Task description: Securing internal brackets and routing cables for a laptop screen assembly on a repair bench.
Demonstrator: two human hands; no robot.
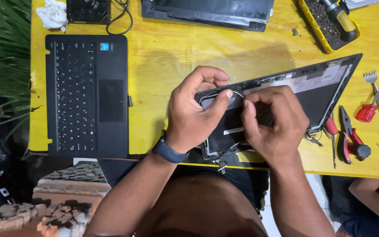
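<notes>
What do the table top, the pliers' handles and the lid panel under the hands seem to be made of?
Table top: likely wood painted yellow; grain streaks and worn patches show through a slightly glossy coat.
Pliers: dark metal jaws, handles in red sleeves, probably plastic or rubber.
Lid panel: seemingly black matte plastic, with silvery foil-like patches inside.
The left hand and right hand pinch a thin pale wire, too small to judge.

Both forearms reach forward, bare; the left hand (196, 112) pinches thumb against forefinger, a dark band on its wrist, while the right hand (275, 120) curls close beside it, fingertips pinched
</notes>
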